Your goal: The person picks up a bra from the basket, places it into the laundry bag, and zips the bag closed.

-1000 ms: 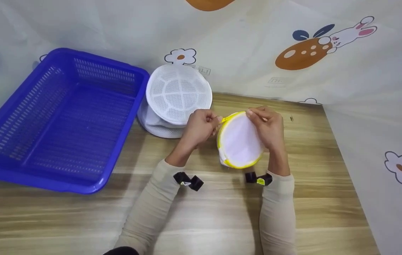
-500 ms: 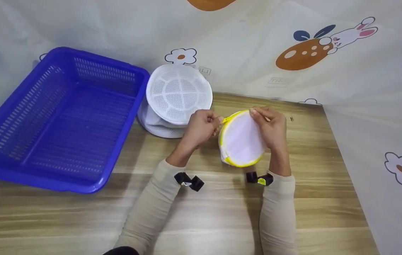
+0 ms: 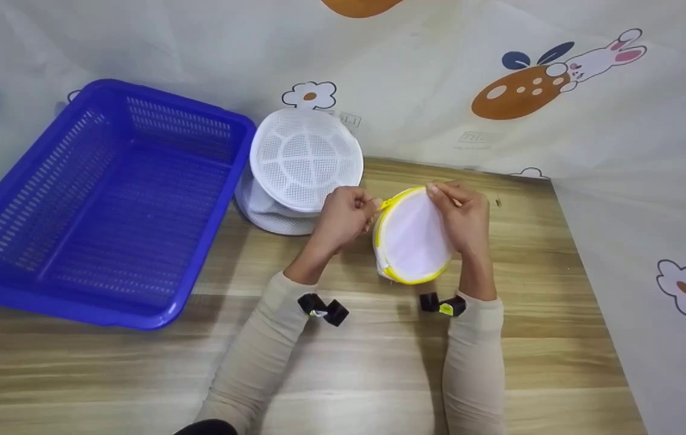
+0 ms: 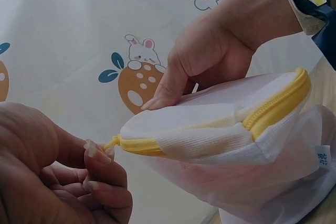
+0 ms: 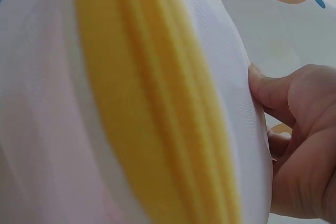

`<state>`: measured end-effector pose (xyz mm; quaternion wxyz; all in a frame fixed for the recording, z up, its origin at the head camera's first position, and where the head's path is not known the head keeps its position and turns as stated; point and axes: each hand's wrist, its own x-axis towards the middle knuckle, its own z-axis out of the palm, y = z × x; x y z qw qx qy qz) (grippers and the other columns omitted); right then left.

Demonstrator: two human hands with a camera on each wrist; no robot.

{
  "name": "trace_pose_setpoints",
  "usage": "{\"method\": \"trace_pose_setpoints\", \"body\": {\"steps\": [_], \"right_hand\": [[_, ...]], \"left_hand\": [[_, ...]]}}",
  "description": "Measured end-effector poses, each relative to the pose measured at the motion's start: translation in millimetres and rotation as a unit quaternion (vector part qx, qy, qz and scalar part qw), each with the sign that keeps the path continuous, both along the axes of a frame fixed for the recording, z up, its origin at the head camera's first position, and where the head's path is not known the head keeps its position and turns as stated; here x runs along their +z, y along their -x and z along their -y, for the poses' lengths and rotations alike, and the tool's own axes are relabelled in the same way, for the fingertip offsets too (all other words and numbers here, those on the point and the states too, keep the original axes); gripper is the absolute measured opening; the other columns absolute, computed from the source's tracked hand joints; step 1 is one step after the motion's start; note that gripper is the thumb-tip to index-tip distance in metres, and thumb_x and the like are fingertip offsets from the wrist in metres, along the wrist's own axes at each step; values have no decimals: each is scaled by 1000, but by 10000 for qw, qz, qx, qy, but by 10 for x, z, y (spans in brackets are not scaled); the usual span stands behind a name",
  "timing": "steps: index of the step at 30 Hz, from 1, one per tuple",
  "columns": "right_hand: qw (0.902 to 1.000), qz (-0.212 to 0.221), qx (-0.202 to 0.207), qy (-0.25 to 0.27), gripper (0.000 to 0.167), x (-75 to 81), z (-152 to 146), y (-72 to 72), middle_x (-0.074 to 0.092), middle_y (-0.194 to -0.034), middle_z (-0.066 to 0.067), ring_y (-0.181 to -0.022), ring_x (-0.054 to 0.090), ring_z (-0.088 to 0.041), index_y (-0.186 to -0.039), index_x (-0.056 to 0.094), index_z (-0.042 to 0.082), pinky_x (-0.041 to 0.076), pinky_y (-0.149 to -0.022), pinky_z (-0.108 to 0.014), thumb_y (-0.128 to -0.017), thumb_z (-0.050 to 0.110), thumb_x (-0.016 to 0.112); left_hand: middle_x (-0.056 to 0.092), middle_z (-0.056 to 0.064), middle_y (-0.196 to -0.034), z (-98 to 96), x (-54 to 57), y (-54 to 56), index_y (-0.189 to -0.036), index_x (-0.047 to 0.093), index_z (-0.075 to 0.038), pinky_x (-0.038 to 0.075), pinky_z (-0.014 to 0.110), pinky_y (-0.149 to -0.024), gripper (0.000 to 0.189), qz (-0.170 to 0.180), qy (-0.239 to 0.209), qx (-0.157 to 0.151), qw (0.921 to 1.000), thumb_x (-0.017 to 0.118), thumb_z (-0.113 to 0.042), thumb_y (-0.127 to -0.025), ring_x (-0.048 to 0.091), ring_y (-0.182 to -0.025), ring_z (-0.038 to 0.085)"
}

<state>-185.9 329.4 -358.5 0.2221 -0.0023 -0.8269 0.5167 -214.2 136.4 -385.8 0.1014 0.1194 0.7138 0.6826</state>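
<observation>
A white mesh laundry bag (image 3: 415, 238) with a round top and a yellow zipper (image 4: 278, 103) around its rim is held above the table. At its upper left my left hand (image 3: 345, 220) pinches the yellow zipper pull (image 4: 112, 141) between thumb and forefinger. My right hand (image 3: 465, 214) grips the far right edge of the rim, thumb on the round top; its other fingers go partly out of sight behind. Close up in the right wrist view, the zipper runs along the bag's side. A small white label (image 4: 323, 157) shows lower on the mesh.
Left of the hands stand white mesh laundry bags (image 3: 307, 160), one with a ribbed round top. A blue plastic basket (image 3: 213, 226) with slotted walls is at the far left. The wooden table (image 3: 536, 338) meets a printed cloth backdrop (image 3: 415, 90) behind and at the right.
Over the first half second, the bag and my right hand shift very slightly right. Since then both hands stay in place, with the same holds on the zipper pull and rim.
</observation>
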Motion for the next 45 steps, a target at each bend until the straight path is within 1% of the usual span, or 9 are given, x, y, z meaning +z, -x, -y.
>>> {"method": "trace_pose_setpoints", "body": {"steps": [12, 20, 29, 35, 43, 45], "right_hand": [[10000, 14, -10, -11, 13, -7, 1, 2, 66, -84, -17, -76, 56, -9, -93, 71, -11, 48, -63, -18, -84, -1, 70], [9998, 120, -153, 76, 15, -3, -29, 0, 65, -85, -14, -78, 55, -10, -96, 71, -11, 47, -66, -21, -86, 0, 68], [9996, 86, -230, 155, 14, -3, -30, 7, 64, -82, -10, -76, 55, -10, -94, 71, -11, 47, -65, -20, -85, -1, 69], [9994, 102, -276, 180, 14, -8, -23, 10, 63, -80, -8, -76, 55, -10, -95, 71, -11, 46, -65, -20, -85, -1, 69], [9994, 47, -276, 217, 14, -19, -24, 17, 63, -78, -5, -75, 54, -9, -94, 70, -12, 46, -65, -20, -84, -1, 70], [9994, 41, -274, 207, 14, -13, -22, 12, 63, -79, -6, -75, 54, -10, -94, 70, -12, 46, -65, -20, -85, -1, 69]], "left_hand": [[49, 1, -55, 5, 19, -10, -72, 60, 2, 35, 19, -41, 21, 0, 210, 19, 9998, 61, -5, -92, 45, -44, 9], [49, 2, -55, 2, 7, -6, -67, 55, -2, 34, 18, -40, 25, 180, 6, 3, 9998, 61, -4, -92, 44, -44, 9], [48, 2, -54, -5, 1, -6, -66, 55, -3, 33, 19, -40, 26, 119, 74, 44, 9999, 61, -4, -91, 44, -43, 8], [48, 2, -54, -3, -3, -9, -67, 55, -3, 33, 19, -40, 26, 199, 48, 31, 9998, 61, -5, -92, 43, -43, 9], [48, 2, -54, -2, 7, -14, -67, 56, -2, 33, 19, -41, 25, 203, 4, 20, 9998, 61, -4, -92, 43, -43, 8], [48, 2, -54, 0, 13, -15, -67, 55, -2, 33, 19, -41, 25, 207, -7, -11, 9998, 61, -4, -92, 43, -44, 9]]}}
